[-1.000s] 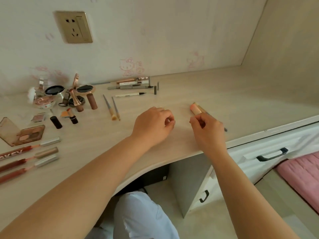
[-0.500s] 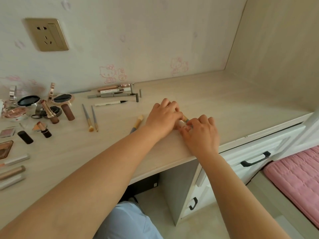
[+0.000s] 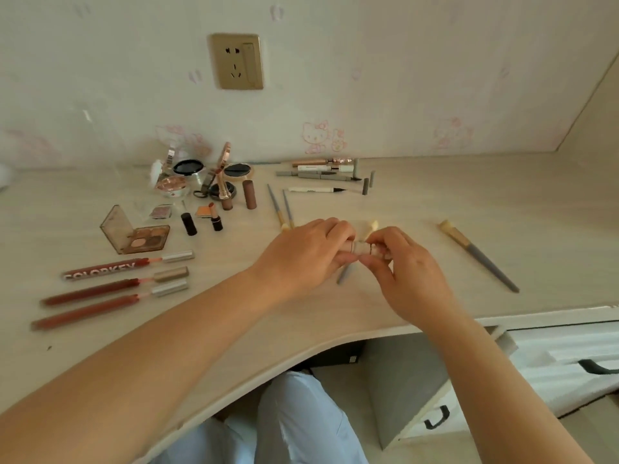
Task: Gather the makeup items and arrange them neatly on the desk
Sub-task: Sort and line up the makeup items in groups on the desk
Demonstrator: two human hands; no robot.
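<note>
A person's 2 hands meet at the middle of a pale wooden surface (image 3: 469, 202), working together on a small pale tube (image 3: 360, 246) held just above it. The left hand (image 3: 308, 252) curls round one end; the right hand (image 3: 402, 262) pinches the other end with thumb and fingertips. Both grips are closed on the tube, which is mostly hidden, so whether it is being capped or pulled apart cannot be told.

The likely risk is a slip: the tube is small and held only at its ends, so a twist or tug could drop a piece onto the surface and let it roll toward the near edge. A grey-handled brush (image 3: 348, 271) lies directly beneath the hands and could be knocked. A larger brush (image 3: 479, 257) lies well apart to the right. To the left, 3 lip glosses (image 3: 114, 286), an eyeshadow palette (image 3: 147, 239) and lipsticks (image 3: 216, 219) lie grouped.
</note>
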